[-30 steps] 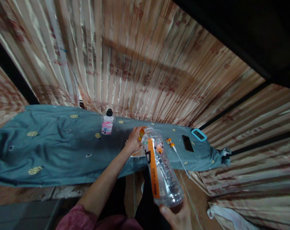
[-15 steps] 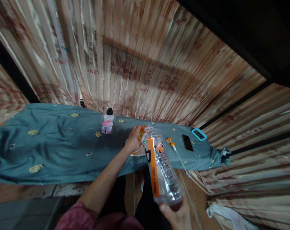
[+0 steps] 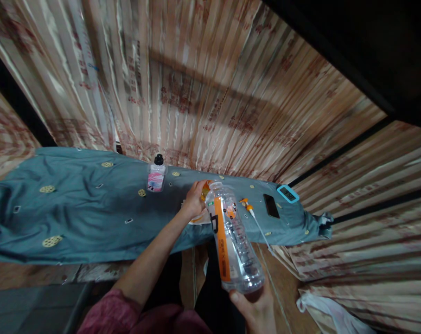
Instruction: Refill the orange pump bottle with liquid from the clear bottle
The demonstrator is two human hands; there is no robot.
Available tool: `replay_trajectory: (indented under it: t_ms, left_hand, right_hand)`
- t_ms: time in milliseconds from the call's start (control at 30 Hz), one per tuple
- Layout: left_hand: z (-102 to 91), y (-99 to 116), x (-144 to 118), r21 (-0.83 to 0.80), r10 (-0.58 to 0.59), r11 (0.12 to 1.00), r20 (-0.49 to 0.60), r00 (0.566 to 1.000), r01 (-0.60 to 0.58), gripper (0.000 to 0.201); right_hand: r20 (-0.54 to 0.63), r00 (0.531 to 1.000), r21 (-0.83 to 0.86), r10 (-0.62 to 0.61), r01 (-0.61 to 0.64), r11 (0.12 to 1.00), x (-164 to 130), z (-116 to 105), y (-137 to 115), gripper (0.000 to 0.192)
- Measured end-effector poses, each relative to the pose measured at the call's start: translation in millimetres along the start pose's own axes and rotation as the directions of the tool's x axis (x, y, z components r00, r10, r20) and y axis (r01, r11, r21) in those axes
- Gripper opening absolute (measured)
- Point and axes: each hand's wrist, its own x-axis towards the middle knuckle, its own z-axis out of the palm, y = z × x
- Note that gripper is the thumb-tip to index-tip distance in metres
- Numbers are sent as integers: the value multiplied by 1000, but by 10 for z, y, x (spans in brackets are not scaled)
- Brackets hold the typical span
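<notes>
My right hand (image 3: 254, 311) grips a large clear plastic bottle (image 3: 243, 250) near its base, thumb on the lower edge. The bottle has an orange and white label, and its open mouth points away from me. Beside that mouth, the fingers of my left hand (image 3: 194, 200) are closed around an amber, see-through object (image 3: 206, 189), mostly hidden by hand and bottle. Under my left hand shows a white item with some orange (image 3: 200, 218), partly covered. A pump dispenser head (image 3: 249, 207) with an orange top and long pale tube lies right of the bottle.
A small clear bottle (image 3: 156, 178) with a black cap and pink label stands toward the back left. At the right lie a dark phone (image 3: 271, 206) and a blue-rimmed digital timer (image 3: 287, 194). A green patterned cloth (image 3: 85, 208) covers the narrow table; striped sheeting (image 3: 182, 93) hangs behind.
Both hands keep their holds, and the large bottle stays tilted beside the amber object. The whole view has shifted slightly; otherwise little differs.
</notes>
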Motion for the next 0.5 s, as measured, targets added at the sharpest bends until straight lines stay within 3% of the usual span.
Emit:
replay_trajectory:
  t_ms: [500]
  left_hand:
    - [4,-6,-2,24,12,1000,17,1000,-13,67]
  right_hand:
    - [-12,1000,-16,-10,10,1000,-36,40,-134,82]
